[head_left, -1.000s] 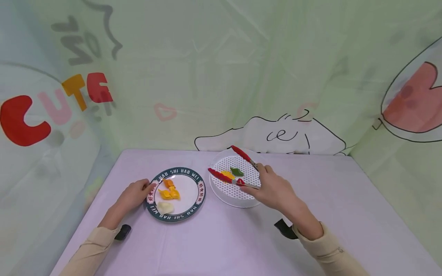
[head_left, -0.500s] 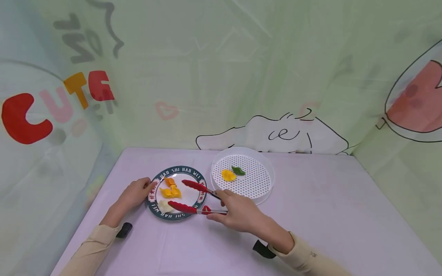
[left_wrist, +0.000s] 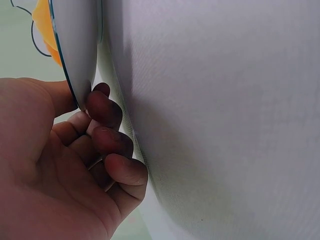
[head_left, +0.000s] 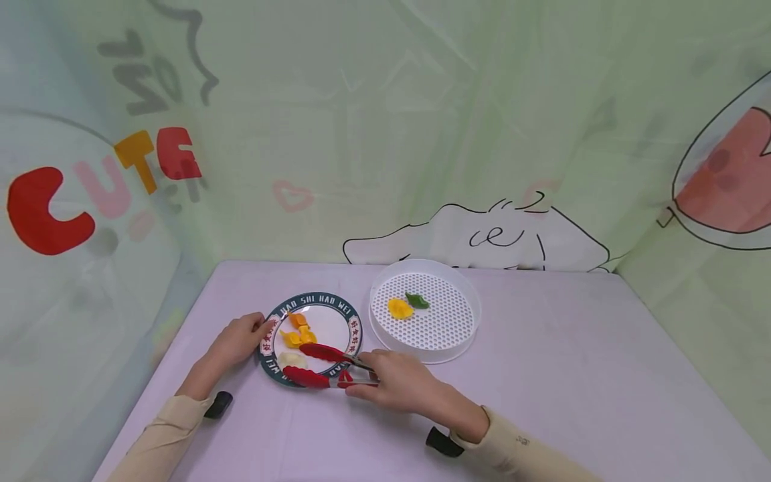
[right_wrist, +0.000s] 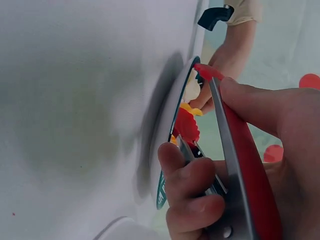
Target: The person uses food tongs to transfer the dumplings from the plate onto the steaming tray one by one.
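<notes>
As Red Tongs (head_left: 308,377) Straddle a Pale Piece (head_left: 292,362), the Left Hand (head_left: 236,340) Grips a Plate (head_left: 330,328)

Where the head view ends at the bottom, it cuts off a right sleeve (head_left: 521,447) and a left sleeve (head_left: 161,430). The right hand (head_left: 400,381) clasps the tongs between thumb and fingers; their tips stand apart over the near part of the plate, either side of the pale piece. Whether a tip touches it is hard to make out. The left hand pinches the plate's left rim, its fingers underneath, hidden from the head camera but plain in the left wrist view. Beyond the pale piece, orange-yellow pieces (head_left: 306,335) bunch so closely that their count is unclear. Farther back, just right of the plate, a white perforated tray (head_left: 446,314) on the worktop (head_left: 542,375) bears a yellow piece (head_left: 399,308) and a green piece (head_left: 417,300). Behind rises a pale green sheet (head_left: 361,134), its red heart drawing (head_left: 725,177) cropped at the right edge.
</notes>
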Demonstrator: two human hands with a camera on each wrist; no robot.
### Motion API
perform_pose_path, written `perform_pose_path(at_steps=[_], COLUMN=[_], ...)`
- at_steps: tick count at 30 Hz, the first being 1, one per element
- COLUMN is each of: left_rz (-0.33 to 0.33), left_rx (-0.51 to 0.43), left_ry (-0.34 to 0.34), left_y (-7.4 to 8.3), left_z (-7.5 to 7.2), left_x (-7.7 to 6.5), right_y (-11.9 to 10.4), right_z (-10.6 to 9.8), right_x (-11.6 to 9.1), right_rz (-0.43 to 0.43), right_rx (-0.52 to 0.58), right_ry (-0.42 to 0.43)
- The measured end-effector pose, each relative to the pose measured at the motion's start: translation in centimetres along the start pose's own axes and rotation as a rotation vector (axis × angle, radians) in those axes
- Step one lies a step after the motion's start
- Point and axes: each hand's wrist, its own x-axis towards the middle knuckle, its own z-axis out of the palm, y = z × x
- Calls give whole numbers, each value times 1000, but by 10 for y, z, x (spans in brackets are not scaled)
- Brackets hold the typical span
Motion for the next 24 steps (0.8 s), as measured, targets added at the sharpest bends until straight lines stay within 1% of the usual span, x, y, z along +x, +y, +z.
perform_pose_path(at_steps=[6, 15, 24], left_rz=[5, 3, 6], left_rx=[7, 1, 4], left_ry=[-2, -4, -2], left_y=[0, 3, 1], left_z=[0, -2, -1], left_x=[1, -3, -1], right_y=[1, 1, 3], right_z=[1, 3, 6], right_x=[1, 1, 2], right_rz=[-12, -16, -4], right_rx=[22, 7, 0], right_ry=[20, 40, 44])
